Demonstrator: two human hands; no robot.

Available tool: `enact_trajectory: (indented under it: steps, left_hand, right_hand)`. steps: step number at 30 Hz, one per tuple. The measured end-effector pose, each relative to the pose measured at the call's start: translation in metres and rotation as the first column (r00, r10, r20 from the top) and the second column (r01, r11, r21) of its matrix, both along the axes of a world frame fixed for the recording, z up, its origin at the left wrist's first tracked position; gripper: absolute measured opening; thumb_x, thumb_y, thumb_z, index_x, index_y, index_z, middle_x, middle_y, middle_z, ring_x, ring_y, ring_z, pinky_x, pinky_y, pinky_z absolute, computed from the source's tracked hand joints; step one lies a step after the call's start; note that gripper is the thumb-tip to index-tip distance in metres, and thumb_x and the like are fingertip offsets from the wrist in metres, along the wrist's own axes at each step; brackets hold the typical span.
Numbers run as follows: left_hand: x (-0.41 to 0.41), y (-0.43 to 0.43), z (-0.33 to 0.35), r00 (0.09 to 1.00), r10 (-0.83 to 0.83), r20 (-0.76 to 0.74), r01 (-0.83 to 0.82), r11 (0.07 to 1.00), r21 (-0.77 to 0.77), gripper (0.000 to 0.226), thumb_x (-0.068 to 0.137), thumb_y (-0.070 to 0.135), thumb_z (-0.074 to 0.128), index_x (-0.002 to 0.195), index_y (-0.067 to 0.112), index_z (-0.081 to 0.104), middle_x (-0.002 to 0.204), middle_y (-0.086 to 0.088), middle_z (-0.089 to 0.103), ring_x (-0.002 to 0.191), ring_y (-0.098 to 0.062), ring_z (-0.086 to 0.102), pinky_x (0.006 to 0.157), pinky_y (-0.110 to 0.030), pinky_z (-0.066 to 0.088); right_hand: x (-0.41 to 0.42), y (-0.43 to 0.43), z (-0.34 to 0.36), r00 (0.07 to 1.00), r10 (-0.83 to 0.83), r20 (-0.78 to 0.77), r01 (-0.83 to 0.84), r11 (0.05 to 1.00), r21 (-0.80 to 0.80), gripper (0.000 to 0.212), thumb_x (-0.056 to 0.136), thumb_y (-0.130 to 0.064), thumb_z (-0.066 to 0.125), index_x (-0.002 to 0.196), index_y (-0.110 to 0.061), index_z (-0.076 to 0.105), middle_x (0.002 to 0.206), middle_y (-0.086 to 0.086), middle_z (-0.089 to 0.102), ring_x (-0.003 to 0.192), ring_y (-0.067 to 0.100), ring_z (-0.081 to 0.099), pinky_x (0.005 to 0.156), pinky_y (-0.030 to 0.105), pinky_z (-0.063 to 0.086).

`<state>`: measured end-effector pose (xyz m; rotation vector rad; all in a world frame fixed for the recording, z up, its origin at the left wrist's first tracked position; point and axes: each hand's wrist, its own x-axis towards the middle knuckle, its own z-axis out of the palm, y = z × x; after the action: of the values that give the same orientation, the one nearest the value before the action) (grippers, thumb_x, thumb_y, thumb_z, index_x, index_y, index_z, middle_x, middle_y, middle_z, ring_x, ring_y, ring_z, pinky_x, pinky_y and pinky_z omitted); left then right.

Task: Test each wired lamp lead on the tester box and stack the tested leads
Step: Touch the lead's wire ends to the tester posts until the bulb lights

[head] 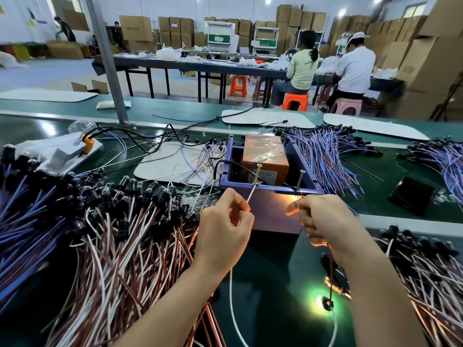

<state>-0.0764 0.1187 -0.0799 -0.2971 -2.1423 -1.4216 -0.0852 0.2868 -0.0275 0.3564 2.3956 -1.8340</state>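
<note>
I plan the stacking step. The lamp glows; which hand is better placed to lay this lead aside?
Probably the right hand: the thin brown wire runs from its grip down to the glowing lamp in its black socket. The left hand pinches only the end of the thin white wire.

The tester box point(269, 212) sits on the tabletop point(270, 271) directly before me. One lead pile point(107, 234) lies left of it, a second lead pile point(431, 271) right of it.

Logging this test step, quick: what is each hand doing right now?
Left hand: pinching the lead's white wire.
Right hand: pinching the lead's brown wire.
</note>
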Motion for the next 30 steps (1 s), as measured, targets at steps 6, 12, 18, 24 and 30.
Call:
enact_trajectory:
  steps: [6, 12, 18, 24, 30]
  left_hand:
    - [0.0001, -0.0002, 0.0008, 1.0, -0.006, 0.004, 0.006, 1.0, -0.001, 0.01, 0.076, 0.019, 0.05, 0.071, 0.028, 0.051, 0.05, 0.01, 0.053, 0.043, -0.01, 0.053, 0.046, -0.036, 0.05]
    - [0.0005, 0.0, 0.0012, 1.0, -0.023, 0.007, 0.023, 1.0, -0.002, 0.01, 0.076, 0.018, 0.05, 0.072, 0.027, 0.052, 0.051, 0.005, 0.055, 0.044, -0.012, 0.054, 0.048, -0.036, 0.05]
    - [0.001, 0.0007, 0.0015, 1.0, -0.021, 0.013, 0.021, 1.0, 0.004, 0.009, 0.076, 0.017, 0.049, 0.073, 0.024, 0.052, 0.051, 0.0, 0.056, 0.043, -0.016, 0.053, 0.049, -0.039, 0.049]
    - [0.0029, 0.0016, 0.005, 0.999, -0.03, -0.018, 0.031, 0.998, 0.06, 0.013, 0.076, 0.016, 0.048, 0.07, 0.028, 0.051, 0.055, -0.003, 0.056, 0.045, -0.025, 0.052, 0.045, -0.045, 0.047]
    - [0.0038, 0.0018, 0.0057, 0.999, -0.017, -0.027, 0.019, 0.997, 0.071, 0.013, 0.075, 0.016, 0.048, 0.07, 0.027, 0.052, 0.055, -0.006, 0.055, 0.044, -0.026, 0.052, 0.043, -0.044, 0.045]
  right_hand:
    - [-0.0005, -0.0003, 0.0006, 1.0, -0.005, -0.003, 0.005, 1.0, -0.002, 0.025, 0.088, -0.004, 0.041, 0.085, -0.003, 0.066, 0.041, -0.005, 0.028, 0.034, 0.009, 0.02, 0.034, 0.015, 0.018]
    - [-0.0001, -0.0016, 0.0008, 1.0, -0.004, -0.019, 0.004, 1.0, 0.004, 0.027, 0.087, -0.003, 0.04, 0.084, -0.002, 0.066, 0.041, -0.005, 0.027, 0.034, 0.009, 0.019, 0.035, 0.014, 0.018]
    - [-0.0008, -0.0023, -0.0008, 1.0, -0.013, -0.012, 0.013, 1.0, 0.0, 0.026, 0.086, -0.003, 0.041, 0.08, -0.004, 0.066, 0.041, -0.004, 0.025, 0.034, 0.01, 0.017, 0.036, 0.013, 0.017]
    - [0.0002, 0.0018, 0.0045, 0.996, -0.063, -0.056, 0.059, 0.996, -0.072, 0.027, 0.088, -0.004, 0.039, 0.077, -0.003, 0.063, 0.039, -0.006, 0.028, 0.03, 0.006, 0.017, 0.034, 0.01, 0.016]
    - [-0.0001, 0.0023, 0.0048, 0.998, -0.053, -0.021, 0.052, 0.997, -0.049, 0.028, 0.087, -0.003, 0.037, 0.078, -0.002, 0.064, 0.04, -0.004, 0.028, 0.03, 0.007, 0.016, 0.035, 0.011, 0.015]
